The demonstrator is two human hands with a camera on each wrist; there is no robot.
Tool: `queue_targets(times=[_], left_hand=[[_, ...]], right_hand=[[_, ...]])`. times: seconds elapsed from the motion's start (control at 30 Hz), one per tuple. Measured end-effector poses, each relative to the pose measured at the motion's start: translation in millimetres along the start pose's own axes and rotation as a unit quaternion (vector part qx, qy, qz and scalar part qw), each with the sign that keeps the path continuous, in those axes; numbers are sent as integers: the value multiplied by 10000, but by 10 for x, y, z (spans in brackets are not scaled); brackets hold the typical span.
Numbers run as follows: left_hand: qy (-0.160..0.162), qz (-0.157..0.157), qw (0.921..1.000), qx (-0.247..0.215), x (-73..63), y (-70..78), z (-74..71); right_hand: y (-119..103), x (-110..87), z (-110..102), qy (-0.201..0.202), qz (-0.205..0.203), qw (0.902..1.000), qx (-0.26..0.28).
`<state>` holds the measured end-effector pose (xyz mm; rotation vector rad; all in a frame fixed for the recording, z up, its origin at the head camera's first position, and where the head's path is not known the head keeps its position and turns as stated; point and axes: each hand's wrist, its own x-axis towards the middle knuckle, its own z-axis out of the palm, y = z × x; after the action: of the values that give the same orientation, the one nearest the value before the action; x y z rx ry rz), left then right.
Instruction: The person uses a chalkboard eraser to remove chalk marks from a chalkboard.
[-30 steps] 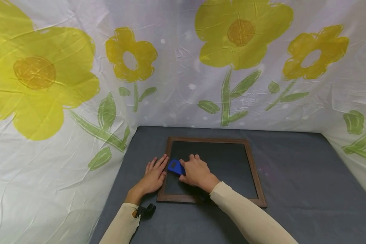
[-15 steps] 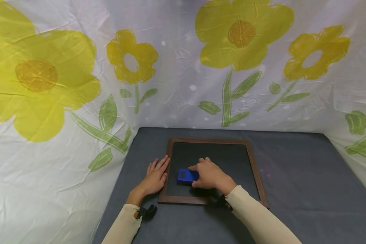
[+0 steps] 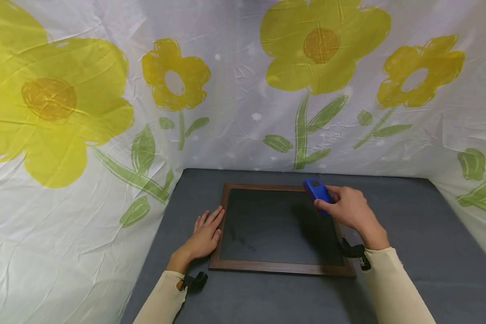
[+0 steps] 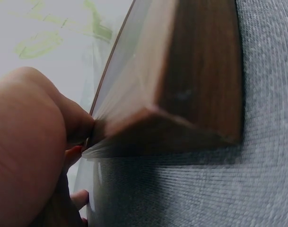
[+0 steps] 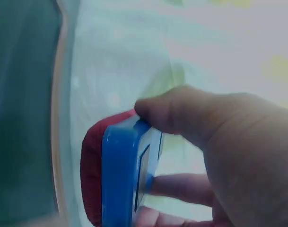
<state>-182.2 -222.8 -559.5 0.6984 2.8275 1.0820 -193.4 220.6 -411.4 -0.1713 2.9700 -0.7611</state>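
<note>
A dark chalkboard [image 3: 267,225] with a brown wooden frame lies flat on the grey table. Faint dark smudges show at its lower left. My right hand [image 3: 350,209] grips a blue eraser [image 3: 317,191] between thumb and fingers, raised over the board's upper right corner. In the right wrist view the eraser [image 5: 120,172] shows a red pad facing the board. My left hand [image 3: 204,234] rests with fingers extended along the left side of the frame. Close up in the left wrist view, that hand [image 4: 30,142] touches the wooden frame [image 4: 196,71] near its corner.
Grey cloth [image 3: 421,252] covers the table around the board. A white curtain [image 3: 235,112] with yellow flowers hangs behind and at both sides. A black strap device [image 3: 194,281] sits on the left wrist, another [image 3: 353,249] on the right.
My right hand has swept the eraser from the board's left side down a little, then lifted it to the upper right. My left hand stays on the frame.
</note>
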Motion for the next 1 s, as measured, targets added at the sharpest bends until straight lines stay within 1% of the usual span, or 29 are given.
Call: queue_targets(times=[0.1,0.13,0.17,0.2,0.3,0.37,0.4,0.57,0.77,0.87,1.0], left_hand=[[-8,-33,10000,91,-18,-6,-12],[-18,-53,9999,106,-23,-10,-15],[-23,-14,9999,137,-27,-47,-6],[-42,-54,9999,150,-29,-39,-17],[-89,-130,9997,174,-34,-37,-40],[-102,-168,9996,199,-32,-39,-57],[-122,-266,9994,184,-30,0,-82],[-154,-347,9990,242,-39,-20,-110],[-254,-407,9984,309,-73,-40,-103],[-197,-361,9988,270,-77,-58,-84],[-79,-329,9990,300,-61,-81,-66]], right_hand=[[252,-116,-143,7,513,9987,-3],[331,-154,-175,12,649,9979,-23],[404,-192,-201,13,786,9969,-42],[473,-229,-222,1,924,9957,-62],[651,-318,-239,-66,1291,9915,-144],[746,-356,-208,-140,1463,9890,-184],[787,-367,-182,-158,1506,9882,-221],[934,-371,23,-187,1570,9869,-330],[1005,-383,267,-337,1729,9840,-269],[1012,-387,329,-384,1751,9835,-237],[999,-372,341,-289,1711,9845,-275]])
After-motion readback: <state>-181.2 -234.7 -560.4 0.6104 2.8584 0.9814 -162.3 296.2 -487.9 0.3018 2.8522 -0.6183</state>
